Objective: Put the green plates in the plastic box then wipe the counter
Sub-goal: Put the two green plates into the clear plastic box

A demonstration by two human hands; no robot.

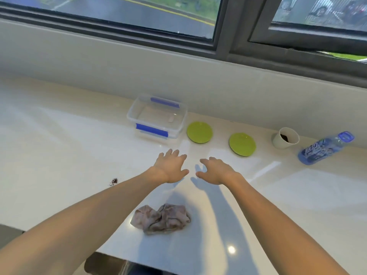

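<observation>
Reaching forward over the glossy white desk (59, 147), both bare hands hold nothing, fingers spread and relaxed: the left hand (171, 167) and the right hand (215, 171) sit side by side, a small gap between them. Beyond the left hand stands the clear lidless plastic box with blue clips (157, 119), nothing inside it. Just right of it lies one round green plate (199, 132); a second round green plate (242, 144) lies further right, apart from the first. A crumpled grey-pink cloth (160, 218) rests near the desk's front edge. Dark crumbs (114, 181) speckle the desk left of the arms. At far right stand a white paper cup (286, 138) and a blue-capped plastic bottle (325, 148).
</observation>
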